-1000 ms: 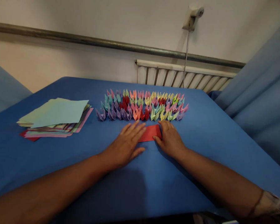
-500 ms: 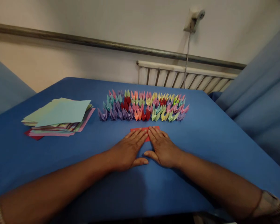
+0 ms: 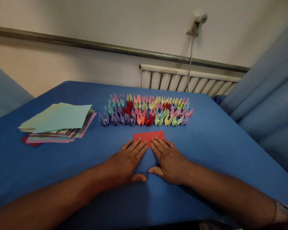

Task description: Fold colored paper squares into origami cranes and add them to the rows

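Observation:
A folded red sheet of paper (image 3: 148, 135) lies flat on the blue tabletop (image 3: 105, 143), its near edge partly under my fingers. My left hand (image 3: 127, 161) is flat, fingers stretched out, with the fingertips on the paper's near left part. On the near right part rest the fingertips of my right hand (image 3: 166, 159), also flat, its thumb spread toward the left. Both thumbs touch or hover over the table; which, I cannot tell. Just beyond the paper stand rows of small folded paper cranes (image 3: 148, 119) in many colours.
To the left is a loose stack of coloured paper sheets (image 3: 62, 118), light blue on top. Behind the table, a metal rail (image 3: 98, 46) and a white radiator (image 3: 182, 71) run along the wall, with a plugged-in cord (image 3: 190, 60). Blue curtains (image 3: 271, 86) hang at both sides.
Both hands have slid back toward me over the red paper, so more of its far part shows. The view has shifted slightly. Cranes and stack stay in place.

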The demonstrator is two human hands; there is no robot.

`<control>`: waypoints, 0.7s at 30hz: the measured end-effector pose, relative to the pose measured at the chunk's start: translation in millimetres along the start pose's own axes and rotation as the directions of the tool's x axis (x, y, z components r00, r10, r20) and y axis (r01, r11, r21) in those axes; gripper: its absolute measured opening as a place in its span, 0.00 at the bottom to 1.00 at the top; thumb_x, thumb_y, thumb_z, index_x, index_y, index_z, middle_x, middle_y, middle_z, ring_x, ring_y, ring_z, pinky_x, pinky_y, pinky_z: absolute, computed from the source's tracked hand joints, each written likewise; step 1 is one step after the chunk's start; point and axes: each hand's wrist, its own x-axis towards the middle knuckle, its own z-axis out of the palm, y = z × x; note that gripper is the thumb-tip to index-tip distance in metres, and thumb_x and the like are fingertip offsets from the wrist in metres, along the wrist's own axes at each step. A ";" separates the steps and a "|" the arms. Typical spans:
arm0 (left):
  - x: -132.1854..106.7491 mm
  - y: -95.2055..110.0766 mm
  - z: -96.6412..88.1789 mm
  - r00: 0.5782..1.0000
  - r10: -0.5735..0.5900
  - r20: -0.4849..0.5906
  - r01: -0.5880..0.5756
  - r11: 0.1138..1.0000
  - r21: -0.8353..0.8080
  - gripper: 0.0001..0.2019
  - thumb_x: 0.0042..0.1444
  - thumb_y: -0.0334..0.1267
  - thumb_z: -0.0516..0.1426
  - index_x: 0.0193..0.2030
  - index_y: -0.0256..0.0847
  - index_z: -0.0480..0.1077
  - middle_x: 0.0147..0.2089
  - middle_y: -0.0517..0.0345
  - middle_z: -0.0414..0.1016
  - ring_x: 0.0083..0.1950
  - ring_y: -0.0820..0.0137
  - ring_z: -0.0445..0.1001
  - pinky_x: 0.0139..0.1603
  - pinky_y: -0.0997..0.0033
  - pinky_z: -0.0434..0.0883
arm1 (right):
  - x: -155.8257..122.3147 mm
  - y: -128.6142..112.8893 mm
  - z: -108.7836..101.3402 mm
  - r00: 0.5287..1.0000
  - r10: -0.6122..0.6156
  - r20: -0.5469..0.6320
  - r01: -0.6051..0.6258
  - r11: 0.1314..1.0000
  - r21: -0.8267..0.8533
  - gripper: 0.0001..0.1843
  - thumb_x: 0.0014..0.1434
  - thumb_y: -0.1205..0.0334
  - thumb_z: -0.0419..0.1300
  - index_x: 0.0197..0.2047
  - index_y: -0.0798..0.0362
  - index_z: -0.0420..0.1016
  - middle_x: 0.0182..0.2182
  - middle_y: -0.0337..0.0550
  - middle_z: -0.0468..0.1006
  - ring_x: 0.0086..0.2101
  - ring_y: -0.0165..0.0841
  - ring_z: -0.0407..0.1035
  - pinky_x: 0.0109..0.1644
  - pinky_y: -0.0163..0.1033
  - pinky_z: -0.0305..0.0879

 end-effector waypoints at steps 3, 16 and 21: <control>-6.3 -0.7 -6.5 0.996 -0.072 -0.050 0.074 0.997 0.037 0.47 0.56 0.69 0.48 0.68 0.28 0.59 0.70 0.30 0.55 0.70 0.42 0.55 0.66 0.46 0.53 | -1.9 1.6 -9.9 0.992 0.129 0.006 -0.129 0.989 -0.079 0.42 0.65 0.38 0.47 0.65 0.68 0.62 0.65 0.67 0.60 0.64 0.55 0.55 0.64 0.57 0.52; 33.0 -22.8 -9.3 0.879 -0.284 -0.382 0.256 0.959 -0.125 0.31 0.58 0.56 0.56 0.61 0.34 0.66 0.57 0.42 0.72 0.56 0.52 0.68 0.57 0.52 0.65 | 33.8 48.7 8.8 0.900 0.338 -0.277 -0.304 0.939 0.159 0.30 0.62 0.51 0.58 0.62 0.61 0.63 0.52 0.58 0.73 0.53 0.47 0.65 0.57 0.50 0.63; 34.8 -30.0 -11.0 0.864 -0.360 -0.353 0.325 0.933 -0.156 0.33 0.53 0.61 0.58 0.55 0.36 0.70 0.49 0.44 0.73 0.50 0.52 0.69 0.53 0.52 0.66 | 36.4 54.5 20.9 0.882 0.315 -0.351 -0.222 0.934 0.281 0.36 0.59 0.52 0.61 0.65 0.59 0.57 0.56 0.58 0.69 0.56 0.46 0.63 0.60 0.51 0.62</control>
